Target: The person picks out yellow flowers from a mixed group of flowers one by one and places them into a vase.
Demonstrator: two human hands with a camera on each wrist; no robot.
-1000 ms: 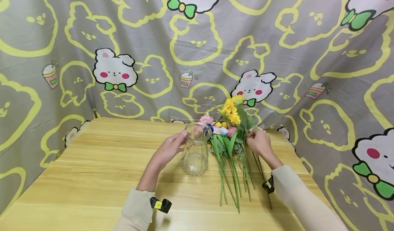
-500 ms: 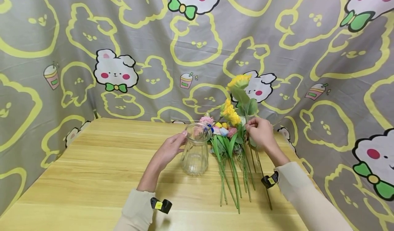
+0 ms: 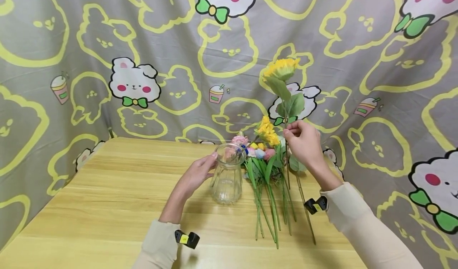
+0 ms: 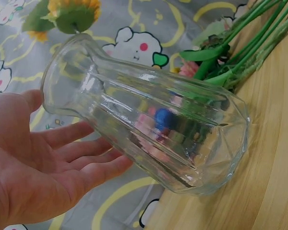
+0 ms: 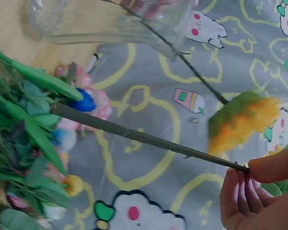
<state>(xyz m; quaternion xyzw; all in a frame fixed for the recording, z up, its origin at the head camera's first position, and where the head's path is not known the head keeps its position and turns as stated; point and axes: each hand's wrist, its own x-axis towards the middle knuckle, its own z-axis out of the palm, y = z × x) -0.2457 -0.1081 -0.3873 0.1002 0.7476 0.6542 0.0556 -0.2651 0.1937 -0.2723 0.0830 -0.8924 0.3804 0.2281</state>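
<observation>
In my right hand [image 3: 303,143] I pinch the stem of a yellow sunflower [image 3: 282,69] between thumb and fingertips. Its head and leaves rise upright above the hand, and the right wrist view shows the bare lower stem [image 5: 129,133]. My left hand [image 3: 195,174] lies against a clear glass vase [image 3: 227,185], thumb at the rim and fingers stretched along its side in the left wrist view. The vase stands upright on the table. Another sunflower [image 3: 267,131] leans out of its mouth to the right, with its stem inside.
Right of the vase lies a bunch of flowers [image 3: 260,153], pink, blue and yellow, with green stems [image 3: 273,209] pointing to the front. A separate brown stem [image 3: 308,213] lies farther right on the wooden table [image 3: 118,205]. A patterned curtain [image 3: 171,42] hangs behind.
My right hand has risen, lifting the sunflower out of the bunch so its head now stands well above the others. The left hand and the vase have stayed put.
</observation>
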